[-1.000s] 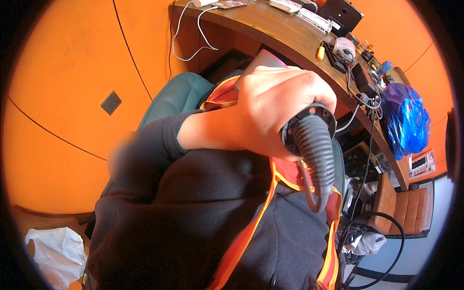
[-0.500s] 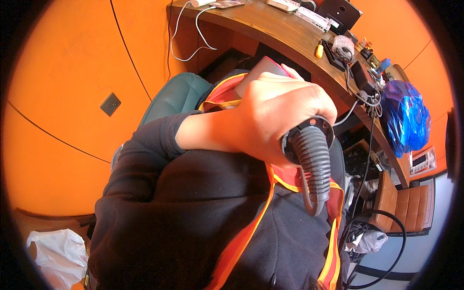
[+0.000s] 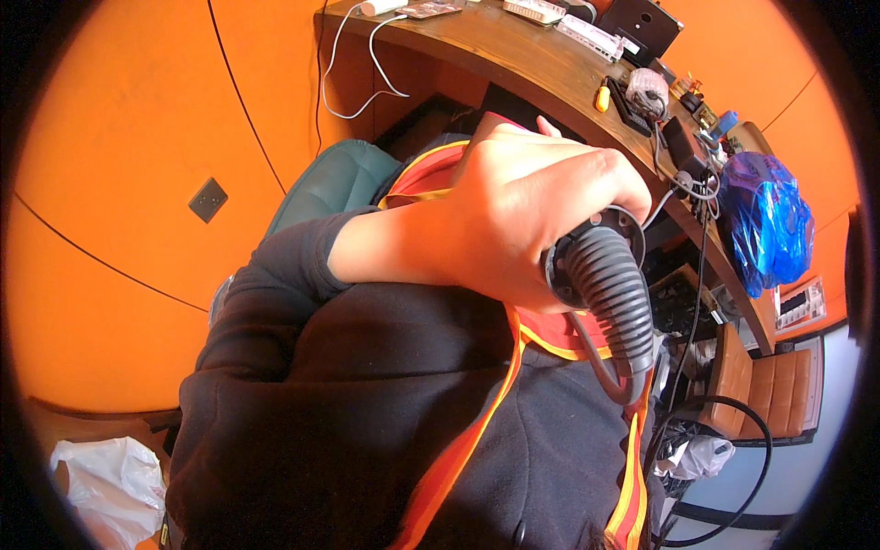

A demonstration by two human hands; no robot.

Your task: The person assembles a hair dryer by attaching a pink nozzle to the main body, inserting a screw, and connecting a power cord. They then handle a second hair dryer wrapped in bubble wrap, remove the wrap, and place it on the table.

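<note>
My left hand (image 3: 513, 202) reaches across from the left, its back toward me. The fingers are closed around a dark round-ended handle, with a black ribbed hose-like sleeve (image 3: 610, 284) hanging from its end. A thin grey-brown cord (image 3: 596, 362) loops beside the sleeve and meets its lower tip. Most of the held thing lies hidden behind the hand, so its kind does not show. One fingertip (image 3: 548, 126) sticks up beyond the knuckles. Below the hand lies a red cloth with yellow edging (image 3: 545, 332), over my black top. My right hand does not show.
A curved wooden desk (image 3: 513, 41) runs along the far side, carrying cables, a yellow item (image 3: 602, 99) and small devices. A blue plastic bag (image 3: 768, 220) hangs at its right end. A green cushioned seat (image 3: 330, 179) is behind my arm; a white bag (image 3: 110, 486) sits lower left.
My left hand has shifted slightly right and turned. The ribbed sleeve has swung to the right with it, and the grey part with a pink edge beyond the hand is now mostly hidden.
</note>
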